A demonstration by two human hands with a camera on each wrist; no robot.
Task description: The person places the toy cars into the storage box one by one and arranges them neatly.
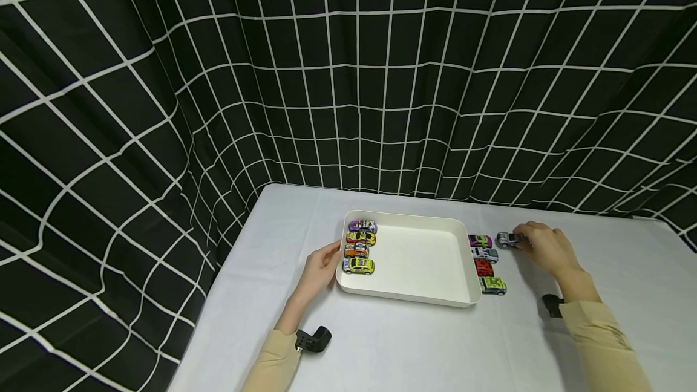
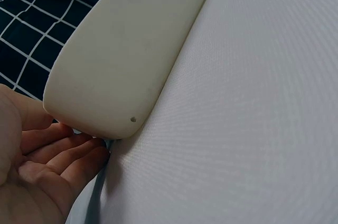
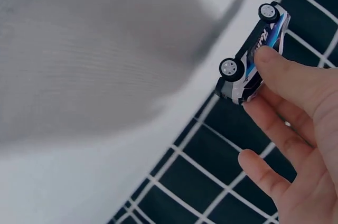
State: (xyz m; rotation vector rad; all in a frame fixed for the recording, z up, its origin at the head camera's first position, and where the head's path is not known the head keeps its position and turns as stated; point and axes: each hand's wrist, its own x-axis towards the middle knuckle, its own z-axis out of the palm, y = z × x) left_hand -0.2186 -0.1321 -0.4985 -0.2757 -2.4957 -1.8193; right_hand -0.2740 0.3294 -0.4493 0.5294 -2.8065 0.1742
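Note:
My left hand (image 1: 318,269) grips the left wall of a shallow cream tray (image 1: 419,299); in the left wrist view its fingers (image 2: 79,158) lie against the tray's outer side. Inside, along that side, stand a purple toy car (image 1: 362,226), a yellow and red one (image 1: 361,238), an orange one (image 1: 356,250) and a yellow-green one (image 1: 358,266). At the far right my right hand (image 1: 547,247) pinches a white, black and blue toy car (image 3: 259,55) between thumb and fingers. In the right wrist view this car is tilted, wheels toward the table.
Beside the tray's right wall stand a purple and green car (image 1: 480,241), a pale grey one (image 1: 484,254), a red one (image 1: 484,268) and a green one (image 1: 492,285). A white cloth covers the table (image 1: 403,343). Dark gridded curtains (image 1: 381,77) hang behind and at the sides.

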